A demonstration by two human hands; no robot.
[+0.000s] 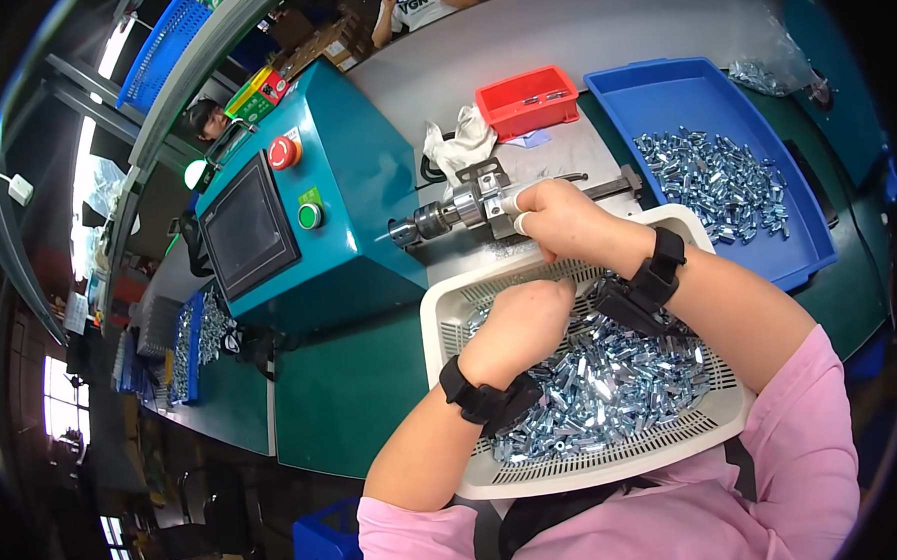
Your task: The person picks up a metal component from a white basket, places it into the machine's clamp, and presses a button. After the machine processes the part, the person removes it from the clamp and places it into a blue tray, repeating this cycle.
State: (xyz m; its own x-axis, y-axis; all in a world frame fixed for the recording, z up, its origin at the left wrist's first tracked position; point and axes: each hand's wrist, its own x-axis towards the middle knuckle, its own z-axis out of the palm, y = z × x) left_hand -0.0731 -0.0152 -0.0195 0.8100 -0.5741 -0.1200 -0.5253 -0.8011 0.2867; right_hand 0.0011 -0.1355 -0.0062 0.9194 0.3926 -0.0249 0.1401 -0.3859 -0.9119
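Observation:
My right hand (568, 223) reaches over the machine's metal spindle and clamp fixture (465, 207). White covers sit on its fingertips, which are drawn together against the fixture's right side; whatever they pinch is hidden. My left hand (526, 322) is curled above the cream slotted basket (587, 466), thumb side toward the right. Its fingertips and anything in them are out of sight behind the hand. Inside the basket lies a heap of small shiny metal fittings (603, 383). Both wrists wear black strapped devices.
A teal machine (347, 134) with screen, red knob and green button stands left of the fixture. Behind are a white cloth (460, 144) and a red bin (528, 103). A blue tray (650, 76) at right holds more fittings. Two other people appear farther off.

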